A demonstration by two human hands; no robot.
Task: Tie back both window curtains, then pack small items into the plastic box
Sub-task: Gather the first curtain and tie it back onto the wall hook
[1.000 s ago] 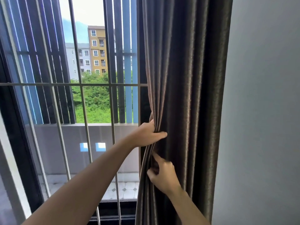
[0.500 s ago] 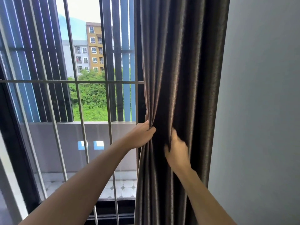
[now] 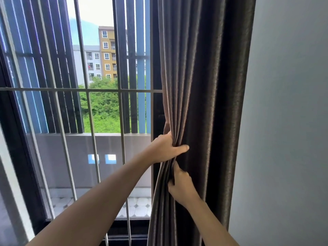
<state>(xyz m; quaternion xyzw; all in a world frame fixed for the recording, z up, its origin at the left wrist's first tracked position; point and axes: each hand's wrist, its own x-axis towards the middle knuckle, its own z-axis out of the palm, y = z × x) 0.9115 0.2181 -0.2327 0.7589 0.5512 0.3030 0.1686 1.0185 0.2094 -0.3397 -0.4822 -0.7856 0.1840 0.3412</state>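
A dark brown curtain (image 3: 204,86) hangs in gathered folds at the right side of the window, against the wall. My left hand (image 3: 165,150) grips the curtain's left edge at mid height, thumb stretched across the front folds. Just below it, my right hand (image 3: 181,187) pinches a bunch of the folds, its fingers curled into the cloth. No tie-back, plastic box or small items are in view.
A grey wall (image 3: 284,121) stands right of the curtain. The window (image 3: 99,112) has a metal grille (image 3: 88,89) of thin bars and a dark frame. Beyond it lie a balcony with a tiled floor, vertical slats, trees and buildings.
My right hand has come down from the front folds at mid height to just under my left hand and taken hold of the folds there. My left hand kept its grip.
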